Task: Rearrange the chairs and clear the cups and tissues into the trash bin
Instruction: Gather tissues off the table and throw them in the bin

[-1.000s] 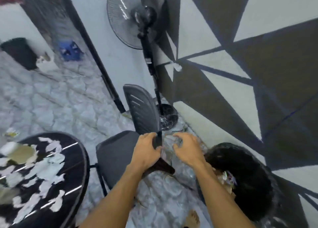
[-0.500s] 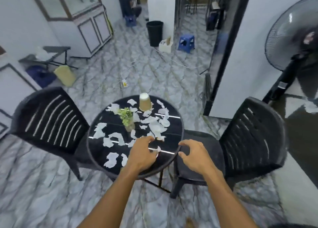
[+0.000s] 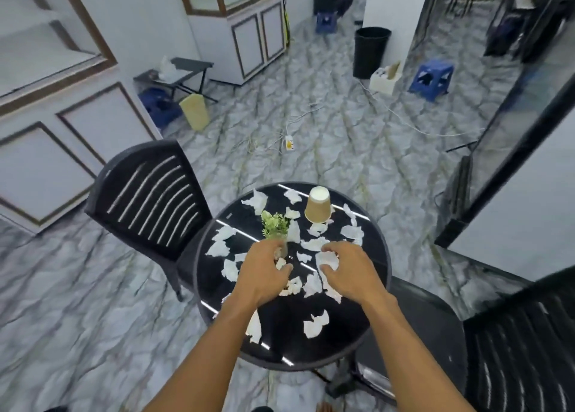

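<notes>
The left hand hides the base of the plant. The right chair runs out of view. Whether the right hand grips tissue is unclear.

The left grip, right grip and both forearms are bare.

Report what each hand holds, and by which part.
The right hand pinches a torn white tissue scrap by its edge, between thumb and forefinger; whether the left hand grips anything cannot be told.
</notes>
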Tool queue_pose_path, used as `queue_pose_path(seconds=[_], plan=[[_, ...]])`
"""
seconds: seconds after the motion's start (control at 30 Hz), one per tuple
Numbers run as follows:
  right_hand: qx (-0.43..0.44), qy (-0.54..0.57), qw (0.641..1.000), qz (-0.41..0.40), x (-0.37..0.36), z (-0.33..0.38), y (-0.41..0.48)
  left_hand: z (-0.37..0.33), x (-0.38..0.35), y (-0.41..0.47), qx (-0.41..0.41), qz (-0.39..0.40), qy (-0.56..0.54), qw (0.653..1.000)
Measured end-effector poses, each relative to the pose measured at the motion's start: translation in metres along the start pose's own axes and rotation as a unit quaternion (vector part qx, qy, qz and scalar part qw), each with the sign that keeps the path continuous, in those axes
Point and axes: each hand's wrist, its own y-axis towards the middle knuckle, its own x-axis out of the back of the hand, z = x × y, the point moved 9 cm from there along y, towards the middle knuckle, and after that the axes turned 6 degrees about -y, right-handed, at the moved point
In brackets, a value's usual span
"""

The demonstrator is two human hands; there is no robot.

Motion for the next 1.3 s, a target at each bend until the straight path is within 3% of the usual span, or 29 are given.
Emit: queue_pose_path(seconds=[0.17,0.47,0.8,1.03,1.3], plan=[[-0.021,-0.001,1.000,0.003,0.005,-0.009,0.060,-0.010,-0.004,0.061,-0.005,0.018,-0.001,1.000],[-0.121,-0.004,0.992,-0.040,0.005,-0.044,0.156,-0.031,-0.034,0.208,-0.090,0.102,0.005,0.991],[-0.220,0.009,0.974,-0.050,-0.025,-0.084,0.196,-0.021,-0.133,0.285,-0.118,0.239,0.155,0.951],[-0.245,0.013,0.967,-0.069,-0.017,-0.093,0.175,-0.034,-0.119,0.286,-0.140,0.177,0.092,0.970],[-0.291,0.029,0.946,-0.139,0.041,-0.109,0.080,-0.121,-0.100,0.219,-0.218,0.138,-0.006,0.966]])
